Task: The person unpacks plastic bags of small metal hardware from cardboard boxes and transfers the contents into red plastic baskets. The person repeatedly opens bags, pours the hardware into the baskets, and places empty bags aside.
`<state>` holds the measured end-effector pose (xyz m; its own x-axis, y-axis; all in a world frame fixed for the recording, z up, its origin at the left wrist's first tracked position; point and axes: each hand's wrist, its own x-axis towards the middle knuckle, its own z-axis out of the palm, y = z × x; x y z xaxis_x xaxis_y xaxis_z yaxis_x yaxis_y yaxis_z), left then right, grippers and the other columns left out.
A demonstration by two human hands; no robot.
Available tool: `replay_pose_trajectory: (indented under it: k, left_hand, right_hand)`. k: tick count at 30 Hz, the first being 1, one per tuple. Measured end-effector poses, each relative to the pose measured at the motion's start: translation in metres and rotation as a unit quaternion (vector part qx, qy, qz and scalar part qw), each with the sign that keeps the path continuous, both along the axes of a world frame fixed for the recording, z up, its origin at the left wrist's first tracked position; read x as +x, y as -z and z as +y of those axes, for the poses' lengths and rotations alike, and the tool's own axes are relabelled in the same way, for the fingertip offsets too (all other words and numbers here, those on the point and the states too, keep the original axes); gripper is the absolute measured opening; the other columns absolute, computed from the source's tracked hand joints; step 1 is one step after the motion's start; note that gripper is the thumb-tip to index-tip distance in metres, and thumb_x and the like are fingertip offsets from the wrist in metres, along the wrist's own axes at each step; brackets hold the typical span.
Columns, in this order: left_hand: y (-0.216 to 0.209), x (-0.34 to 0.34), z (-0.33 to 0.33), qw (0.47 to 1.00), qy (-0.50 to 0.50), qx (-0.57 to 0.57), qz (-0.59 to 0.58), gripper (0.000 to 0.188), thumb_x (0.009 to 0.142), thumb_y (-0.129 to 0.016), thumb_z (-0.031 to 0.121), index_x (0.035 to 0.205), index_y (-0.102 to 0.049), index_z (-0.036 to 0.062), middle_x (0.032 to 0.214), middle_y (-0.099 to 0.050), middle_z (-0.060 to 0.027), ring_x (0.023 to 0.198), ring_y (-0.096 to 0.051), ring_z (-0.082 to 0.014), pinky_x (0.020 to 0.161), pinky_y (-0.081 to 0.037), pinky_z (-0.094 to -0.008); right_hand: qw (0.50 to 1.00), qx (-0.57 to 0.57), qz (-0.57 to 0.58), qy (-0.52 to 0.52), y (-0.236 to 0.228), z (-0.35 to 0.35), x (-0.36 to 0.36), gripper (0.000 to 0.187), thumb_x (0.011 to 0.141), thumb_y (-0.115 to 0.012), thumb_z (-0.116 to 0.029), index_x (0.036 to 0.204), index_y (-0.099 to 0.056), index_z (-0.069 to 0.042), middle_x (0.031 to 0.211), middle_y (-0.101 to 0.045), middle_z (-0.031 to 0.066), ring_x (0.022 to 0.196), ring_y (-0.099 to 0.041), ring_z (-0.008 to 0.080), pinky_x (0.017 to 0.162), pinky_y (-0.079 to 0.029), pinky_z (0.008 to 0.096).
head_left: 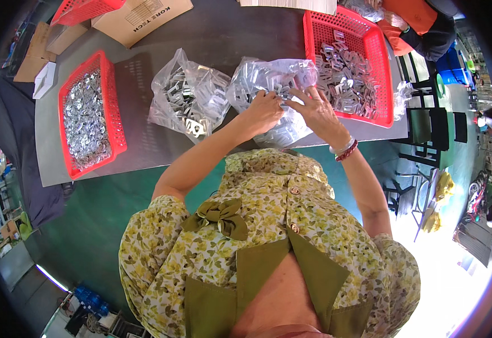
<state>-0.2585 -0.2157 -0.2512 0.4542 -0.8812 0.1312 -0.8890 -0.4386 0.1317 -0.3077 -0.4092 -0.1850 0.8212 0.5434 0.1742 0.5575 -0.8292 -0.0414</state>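
In front of me stands an open clear plastic bag (245, 84) of silvery metal pieces that look like flat buckles. My left hand (264, 112) is over it with fingers curled closed; what they hold is hidden. Close beside it, my right hand (318, 115) lies over the bag's right side, thumb and fingers spread, with a red bead bracelet at the wrist. A second clear bag (164, 84) of similar metal pieces (194, 127) sits just to the left.
A red basket (384, 73) of metal pieces stands at the right, touching the bag. Another red basket (111, 101) with small shiny pieces is at the left. Cardboard boxes (139, 22) lie on the far side of the grey table (139, 155). Another person (406, 22) works at the far right.
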Motion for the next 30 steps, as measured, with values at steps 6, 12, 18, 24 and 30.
replay_pose_trajectory:
  k: [6, 12, 18, 24, 30]
  left_hand:
    - [-0.016, -0.027, 0.009, 0.999, -0.022, -0.025, -0.021, 0.011, 0.073, -0.069, 0.024, 0.071, -0.07, 0.0132, 0.085, -0.06, -0.0011, 0.093, -0.052, -0.019, 0.078, -0.038, -0.0393]
    - [-0.023, -0.032, 0.03, 0.998, -0.034, -0.04, -0.019, 0.012, 0.074, -0.07, 0.024, 0.069, -0.068, 0.0137, 0.085, -0.057, 0.0002, 0.093, -0.05, -0.0186, 0.078, -0.037, -0.0398]
    - [-0.031, -0.031, 0.056, 0.999, -0.03, -0.038, 0.017, 0.018, 0.078, -0.069, 0.028, 0.071, -0.064, 0.0125, 0.082, -0.052, -0.0005, 0.092, -0.049, -0.02, 0.078, -0.037, -0.0398]
    - [-0.036, -0.029, 0.079, 0.995, -0.071, 0.032, 0.054, 0.022, 0.078, -0.069, 0.032, 0.074, -0.065, 0.0112, 0.081, -0.051, -0.0014, 0.091, -0.049, -0.0207, 0.08, -0.037, -0.0384]
    - [-0.085, -0.039, 0.035, 0.991, -0.128, -0.014, 0.016, 0.047, 0.073, -0.072, 0.044, 0.107, -0.068, 0.0104, 0.092, -0.052, -0.0068, 0.095, -0.049, -0.0239, 0.082, -0.039, -0.0388]
  right_hand:
    - [0.993, -0.013, 0.029, -0.11, 0.03, -0.022, -0.002, 0.028, 0.075, -0.062, -0.009, 0.101, -0.066, -0.017, 0.111, -0.059, -0.0027, 0.108, -0.049, 0.0226, 0.098, -0.04, 0.0382]
    - [0.986, 0.013, -0.03, -0.161, 0.018, -0.042, 0.0, 0.012, 0.076, -0.06, -0.016, 0.087, -0.064, -0.014, 0.098, -0.059, -0.0032, 0.111, -0.048, 0.0214, 0.099, -0.037, 0.0441]
    - [0.986, 0.009, 0.034, -0.163, -0.012, -0.095, -0.002, 0.02, 0.075, -0.059, -0.012, 0.093, -0.066, -0.01, 0.104, -0.064, -0.0013, 0.117, -0.048, 0.0244, 0.103, -0.033, 0.0457]
    - [0.981, -0.023, 0.067, -0.18, -0.035, -0.136, -0.005, 0.019, 0.079, -0.056, -0.016, 0.095, -0.066, -0.01, 0.111, -0.063, -0.003, 0.123, -0.046, 0.0211, 0.105, -0.033, 0.0426]
    - [0.983, 0.008, 0.041, -0.177, -0.026, -0.137, 0.0, 0.018, 0.08, -0.056, -0.015, 0.095, -0.067, -0.012, 0.117, -0.062, -0.0018, 0.124, -0.045, 0.0212, 0.108, -0.032, 0.0431]
